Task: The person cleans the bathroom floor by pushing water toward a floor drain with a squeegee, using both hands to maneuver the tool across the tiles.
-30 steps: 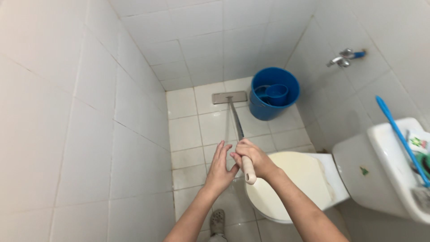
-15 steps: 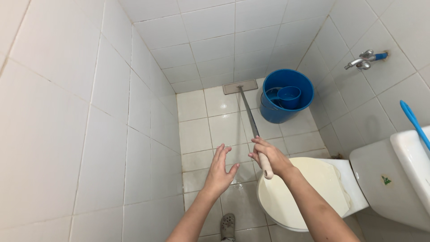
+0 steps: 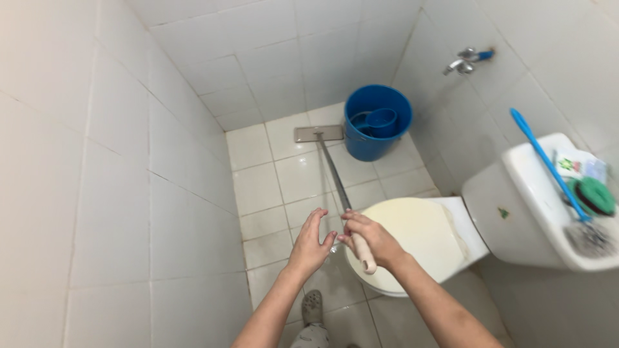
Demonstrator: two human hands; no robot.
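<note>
Right hand (image 3: 369, 240) clenched round mop handle (image 3: 335, 177) beside toilet lid (image 3: 412, 235); left hand (image 3: 311, 243) spread, empty. Beyond toilet, mop head (image 3: 318, 133) touching blue bucket (image 3: 376, 122): risks tipping it, slipping on glossy floor tiles (image 3: 258, 187).

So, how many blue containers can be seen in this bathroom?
2. The big blue bucket stands on the floor in the far corner under the tap; the small blue dipper sits inside it. Others may be hidden.

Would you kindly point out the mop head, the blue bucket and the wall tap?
mop head (image 3: 318, 133), head view, middle of its flat pad.
blue bucket (image 3: 365, 147), head view, outer front wall.
wall tap (image 3: 461, 63), head view, metal spout.
</note>
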